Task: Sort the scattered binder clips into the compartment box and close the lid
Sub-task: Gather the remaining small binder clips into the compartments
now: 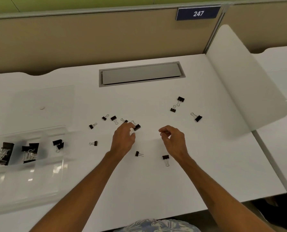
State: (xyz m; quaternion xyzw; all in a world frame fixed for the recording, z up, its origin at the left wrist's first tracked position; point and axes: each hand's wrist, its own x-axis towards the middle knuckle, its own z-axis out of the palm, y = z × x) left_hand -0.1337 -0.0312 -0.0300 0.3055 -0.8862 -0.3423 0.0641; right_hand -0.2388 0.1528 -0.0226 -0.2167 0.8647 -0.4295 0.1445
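Observation:
Several black binder clips lie scattered on the white desk, among them a left clip, a near clip and a far right clip. My left hand reaches forward with its fingers apart, fingertips touching a clip that rests on the desk. My right hand hovers beside it, thumb and forefinger pinched together; I cannot make out anything between them. The clear compartment box sits at the left, its lid open and flat behind it. Sorted clips fill its back compartments.
A grey cable hatch is set into the desk beyond the clips. A white curved divider panel bounds the right side. A beige partition with a "247" sign stands behind. The desk's front edge runs under my forearms.

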